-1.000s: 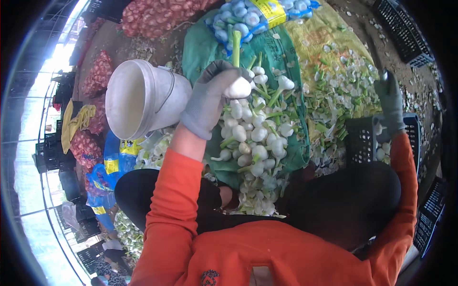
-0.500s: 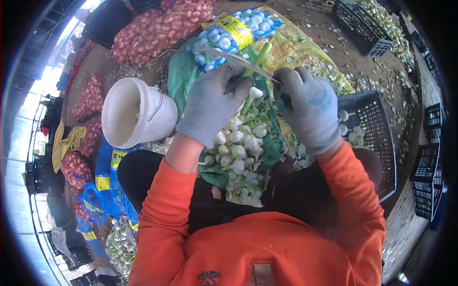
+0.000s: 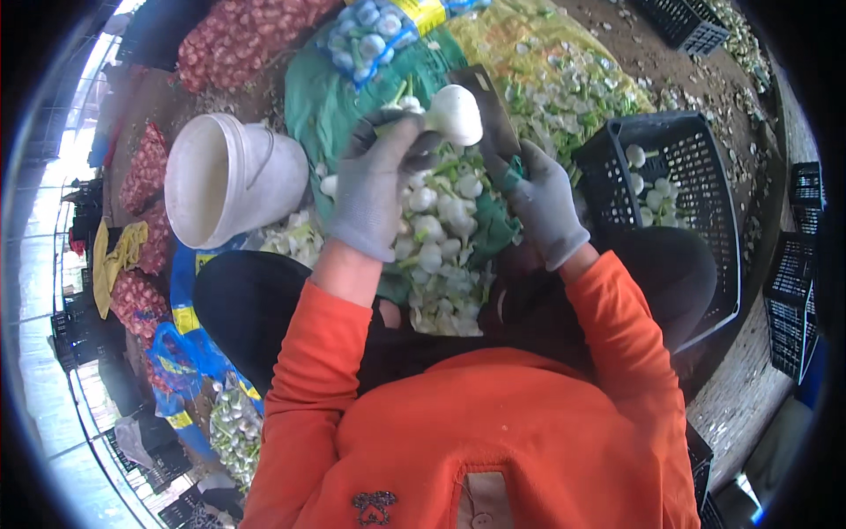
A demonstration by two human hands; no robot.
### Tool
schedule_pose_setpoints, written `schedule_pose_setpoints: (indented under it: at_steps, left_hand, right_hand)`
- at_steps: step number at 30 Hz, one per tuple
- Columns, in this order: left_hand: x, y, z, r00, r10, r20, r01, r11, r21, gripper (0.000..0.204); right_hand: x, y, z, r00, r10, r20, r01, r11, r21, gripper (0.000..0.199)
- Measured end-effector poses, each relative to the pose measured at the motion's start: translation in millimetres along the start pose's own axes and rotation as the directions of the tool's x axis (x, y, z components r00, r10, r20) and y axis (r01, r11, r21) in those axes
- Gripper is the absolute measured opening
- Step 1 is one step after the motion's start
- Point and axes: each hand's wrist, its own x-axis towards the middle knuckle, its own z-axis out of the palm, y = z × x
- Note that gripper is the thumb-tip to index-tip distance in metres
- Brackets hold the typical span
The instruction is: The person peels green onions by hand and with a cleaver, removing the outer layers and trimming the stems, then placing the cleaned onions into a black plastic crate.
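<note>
My left hand [image 3: 377,181], in a grey glove with dark fingers, is closed round the green stem of a garlic bulb [image 3: 455,115]. The white bulb sticks out past the fingers to the right. A knife [image 3: 487,108] with a broad dark blade is gripped in my right hand [image 3: 545,207], also gloved. Its blade points up and away, just right of the bulb; a teal piece shows by the handle. Below and between the hands lies a heap of garlic bulbs [image 3: 432,231] with peelings on green netting [image 3: 322,115].
A white bucket [image 3: 225,181] stands left. Right of my knee is a black crate [image 3: 705,229] holding several bulbs. Ahead are a blue net bag of garlic [image 3: 366,40], a yellow sheet [image 3: 502,48] strewn with trimmings, and a red net sack [image 3: 238,44].
The knife has swung from lying across between my hands to pointing away, broad side showing. The held bulb has turned upward, and my right hand has lowered. The view has shifted.
</note>
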Motion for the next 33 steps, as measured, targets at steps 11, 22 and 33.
schedule_pose_setpoints:
  at_steps: [11,22,33]
  left_hand:
    - [-19,-39,-25,0.875,-0.323,0.359,0.180,0.908,0.379,0.035]
    - [-8,-49,-69,0.812,0.181,0.554,-0.569,0.455,0.685,0.058]
    - [-18,-44,-67,0.841,0.050,0.539,-0.443,0.634,0.634,0.062]
  right_hand:
    - [-18,5,4,0.859,-0.454,0.236,0.466,0.502,-0.729,0.034]
    - [-25,6,10,0.590,-0.628,0.508,0.685,0.056,-0.726,0.030]
    - [-24,9,8,0.580,-0.614,0.536,0.696,0.032,-0.717,0.031]
